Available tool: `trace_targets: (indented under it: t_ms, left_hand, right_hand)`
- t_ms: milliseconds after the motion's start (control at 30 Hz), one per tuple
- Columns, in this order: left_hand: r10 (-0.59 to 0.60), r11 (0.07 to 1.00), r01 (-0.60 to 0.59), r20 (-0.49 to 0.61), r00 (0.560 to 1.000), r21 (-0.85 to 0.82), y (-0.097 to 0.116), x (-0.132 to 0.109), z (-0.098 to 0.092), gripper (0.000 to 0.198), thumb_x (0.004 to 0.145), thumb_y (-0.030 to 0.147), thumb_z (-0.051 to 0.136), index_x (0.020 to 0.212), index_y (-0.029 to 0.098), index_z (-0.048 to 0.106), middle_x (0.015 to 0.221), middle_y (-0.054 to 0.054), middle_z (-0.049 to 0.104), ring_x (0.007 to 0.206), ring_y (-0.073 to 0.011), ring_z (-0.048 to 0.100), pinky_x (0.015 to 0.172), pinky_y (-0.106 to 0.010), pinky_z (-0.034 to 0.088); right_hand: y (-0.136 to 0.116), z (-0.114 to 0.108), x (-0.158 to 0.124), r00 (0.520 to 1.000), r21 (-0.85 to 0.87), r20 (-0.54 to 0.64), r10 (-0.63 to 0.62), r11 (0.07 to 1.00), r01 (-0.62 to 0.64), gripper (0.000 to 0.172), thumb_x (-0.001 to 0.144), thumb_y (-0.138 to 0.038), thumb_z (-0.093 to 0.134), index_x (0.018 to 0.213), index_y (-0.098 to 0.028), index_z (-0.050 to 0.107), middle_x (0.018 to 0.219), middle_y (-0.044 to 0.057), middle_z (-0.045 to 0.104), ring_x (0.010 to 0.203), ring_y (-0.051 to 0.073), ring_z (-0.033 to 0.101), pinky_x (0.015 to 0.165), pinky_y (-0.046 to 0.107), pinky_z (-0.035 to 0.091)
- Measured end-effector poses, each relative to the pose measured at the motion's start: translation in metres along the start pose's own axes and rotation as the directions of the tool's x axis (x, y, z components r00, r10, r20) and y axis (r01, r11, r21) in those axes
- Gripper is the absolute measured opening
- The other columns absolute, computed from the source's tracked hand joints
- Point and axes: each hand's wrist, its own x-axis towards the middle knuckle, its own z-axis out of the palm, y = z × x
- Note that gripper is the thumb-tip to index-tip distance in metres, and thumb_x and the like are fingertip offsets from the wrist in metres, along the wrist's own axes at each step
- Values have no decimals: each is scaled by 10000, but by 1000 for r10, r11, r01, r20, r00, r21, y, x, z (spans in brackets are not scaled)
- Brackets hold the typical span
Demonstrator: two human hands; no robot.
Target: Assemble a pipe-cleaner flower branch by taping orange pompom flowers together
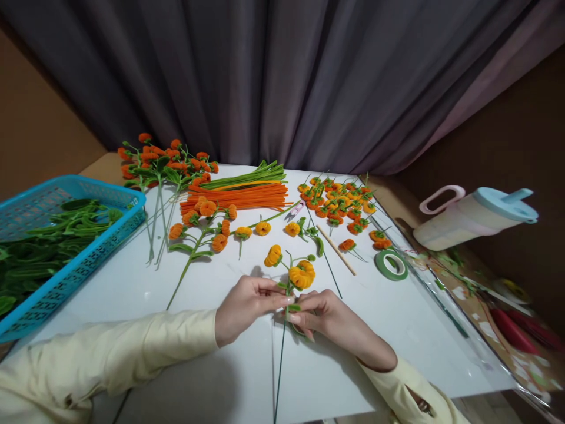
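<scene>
My left hand [247, 306] is closed, thumb and fingers pinching the upper stem of a yellow pipe-cleaner flower spray [302, 275]. The spray stands roughly upright, with yellow blooms and a small green bud on top, and its thin dark wire stem [279, 371] runs down toward the table's front edge. Just to the right and slightly lower, my right hand [324, 318] pinches the same stem beside a small green leaf [294, 307]. Something round and greenish shows partly beneath the right fingers; I cannot make it out fully.
A blue basket [106, 238] of green leaves stands left. Orange pipe cleaners [238, 197], a finished orange spray [189, 265] and loose yellow-orange blooms [338, 203] lie behind the hands. At right are green tape [391, 265], a wooden stick [336, 250] and a tumbler [463, 218].
</scene>
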Motion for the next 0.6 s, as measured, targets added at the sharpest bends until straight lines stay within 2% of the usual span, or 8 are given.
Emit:
trace_targets:
  t_ms: [133, 233, 333, 600]
  left_hand:
    - [97, 988, -97, 5, 995, 122, -3, 1, -1, 232, 618, 297, 726, 705, 96, 649, 665, -7, 626, 645, -123, 532, 600, -225, 413]
    - [127, 976, -122, -19, 992, 180, -4, 1, -1, 234, 629, 310, 718, 682, 95, 642, 641, -4, 620, 627, -124, 531, 578, -221, 409]
    - [113, 979, -108, -21, 993, 175, -1, -1, 0, 208, 655, 305, 699, 690, 101, 675, 646, -8, 650, 622, -124, 548, 578, -215, 420]
    - [100, 987, -102, 19, 995, 124, 3, -6, 3, 208, 694, 295, 677, 790, 120, 736, 747, -38, 719, 741, -171, 614, 696, -239, 468]
  right_hand:
    - [2, 2, 0, 1000, -13, -18, -19, 1000, 19, 476, 824, -471, 510, 467, -160, 460, 483, -24, 433, 498, 97, 392, 526, 235, 325]
    - [4, 2, 0, 999, -2, -13, -39, 999, 39, 476, 812, -475, 528, 466, -155, 467, 479, -25, 431, 500, 96, 397, 525, 232, 328]
    - [6, 1, 2, 998, 22, 11, -57, 998, 56, 475, 804, -477, 539, 467, -149, 477, 470, -21, 442, 493, 94, 401, 517, 230, 328]
    - [4, 0, 4, 997, 37, 24, -76, 997, 75, 424, 822, -408, 546, 497, -140, 503, 476, -20, 458, 491, 88, 411, 521, 223, 335]
